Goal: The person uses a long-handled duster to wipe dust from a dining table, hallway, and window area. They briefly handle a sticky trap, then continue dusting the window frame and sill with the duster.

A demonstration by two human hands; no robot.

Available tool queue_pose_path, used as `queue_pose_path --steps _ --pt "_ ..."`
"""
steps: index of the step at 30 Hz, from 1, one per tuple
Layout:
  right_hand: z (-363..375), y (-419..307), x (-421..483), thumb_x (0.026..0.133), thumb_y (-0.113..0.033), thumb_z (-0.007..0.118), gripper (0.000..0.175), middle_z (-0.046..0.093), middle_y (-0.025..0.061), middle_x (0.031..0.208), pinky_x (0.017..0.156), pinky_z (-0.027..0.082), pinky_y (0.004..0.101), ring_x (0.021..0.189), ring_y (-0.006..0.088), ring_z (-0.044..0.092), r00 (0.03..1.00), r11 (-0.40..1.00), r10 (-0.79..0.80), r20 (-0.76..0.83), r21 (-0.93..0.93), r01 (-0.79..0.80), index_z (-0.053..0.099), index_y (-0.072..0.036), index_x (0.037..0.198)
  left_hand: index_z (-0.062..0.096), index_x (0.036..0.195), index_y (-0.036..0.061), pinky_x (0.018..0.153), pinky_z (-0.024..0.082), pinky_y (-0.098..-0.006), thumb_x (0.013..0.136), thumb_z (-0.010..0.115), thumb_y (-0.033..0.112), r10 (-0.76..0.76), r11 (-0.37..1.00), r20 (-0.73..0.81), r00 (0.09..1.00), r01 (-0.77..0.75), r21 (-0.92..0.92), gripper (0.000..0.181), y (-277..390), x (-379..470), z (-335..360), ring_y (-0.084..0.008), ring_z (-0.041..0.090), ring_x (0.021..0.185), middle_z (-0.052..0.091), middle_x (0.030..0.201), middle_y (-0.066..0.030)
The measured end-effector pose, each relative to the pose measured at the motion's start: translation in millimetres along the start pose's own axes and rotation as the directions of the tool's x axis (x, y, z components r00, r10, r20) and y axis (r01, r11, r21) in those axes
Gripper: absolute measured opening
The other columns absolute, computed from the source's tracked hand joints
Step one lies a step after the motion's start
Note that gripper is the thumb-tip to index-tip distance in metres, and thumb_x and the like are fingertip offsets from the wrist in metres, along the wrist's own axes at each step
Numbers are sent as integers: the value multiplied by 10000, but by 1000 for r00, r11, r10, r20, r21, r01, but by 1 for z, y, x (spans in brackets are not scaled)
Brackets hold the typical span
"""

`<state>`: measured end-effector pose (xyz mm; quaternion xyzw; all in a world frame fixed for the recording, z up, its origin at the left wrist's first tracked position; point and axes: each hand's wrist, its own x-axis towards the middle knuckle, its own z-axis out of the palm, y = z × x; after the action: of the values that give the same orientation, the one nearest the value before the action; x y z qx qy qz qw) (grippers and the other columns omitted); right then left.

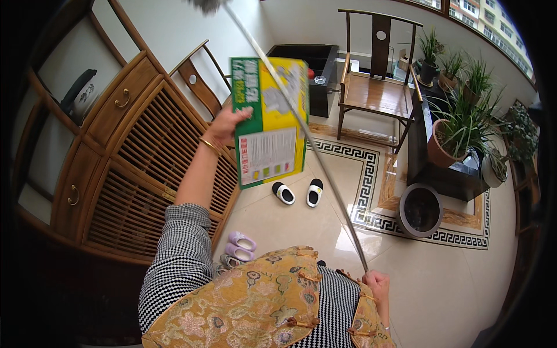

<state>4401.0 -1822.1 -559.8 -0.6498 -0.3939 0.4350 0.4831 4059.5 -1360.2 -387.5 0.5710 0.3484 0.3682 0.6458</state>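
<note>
A flat green-and-yellow cardboard mouse glue trap, printed with writing and pictures of mice, is held up by my left hand at its left edge. My right hand, low by my waist, is closed around the lower end of a long metal pole. The pole slants up to the left and passes in front of the board. At its far end is a grey, fluffy duster head, partly cut off by the top of the picture. Whether pole and board touch, I cannot tell.
A slatted wooden cabinet flanks my left. White-and-black slippers and lilac shoes lie on the tiled floor. Ahead stands a wooden armchair. To the right are a potted plant on a dark stand and a round pot.
</note>
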Motion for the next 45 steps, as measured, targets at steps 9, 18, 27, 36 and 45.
queue_pose_path --steps 9,18,27,36,45 --pt "5 -20 32 975 -443 520 541 429 -24 490 397 225 225 413 51 350 969 930 -198 -150 284 235 562 -10 652 580 1041 32 707 522 -240 957 604 211 -63 996 -30 998 61 -64 199 -35 -55 -3 -87 602 788 605 880 -11" --pt "-3 -8 44 956 -490 532 556 418 11 488 357 189 227 374 66 305 943 827 -200 -267 470 308 488 -35 640 599 1142 6 763 512 -344 944 611 303 239 814 -169 956 -103 572 357 38 -123 9 -203 641 844 670 1003 -89" --pt "26 -65 92 938 -94 490 239 385 -60 467 358 243 205 369 32 313 989 875 -145 19 469 119 659 76 924 613 1256 176 979 409 -470 821 564 74 359 -441 546 757 -378 814 449 32 -160 71 -308 560 1140 600 1187 -127" --pt "41 -116 136 973 -537 458 669 317 -69 473 351 223 199 372 29 243 925 765 -244 291 644 -1 548 96 1171 621 1219 364 1120 279 -518 865 569 232 310 -288 699 644 -637 715 381 -21 -140 106 -365 429 1309 522 1341 -125" --pt "44 -123 136 977 -288 543 318 350 -62 482 343 234 202 363 38 258 962 688 -104 254 716 -115 574 26 1012 549 1285 411 1169 210 -485 887 545 291 263 -291 771 580 -714 637 416 -39 -120 119 -263 336 1389 413 1481 -16"
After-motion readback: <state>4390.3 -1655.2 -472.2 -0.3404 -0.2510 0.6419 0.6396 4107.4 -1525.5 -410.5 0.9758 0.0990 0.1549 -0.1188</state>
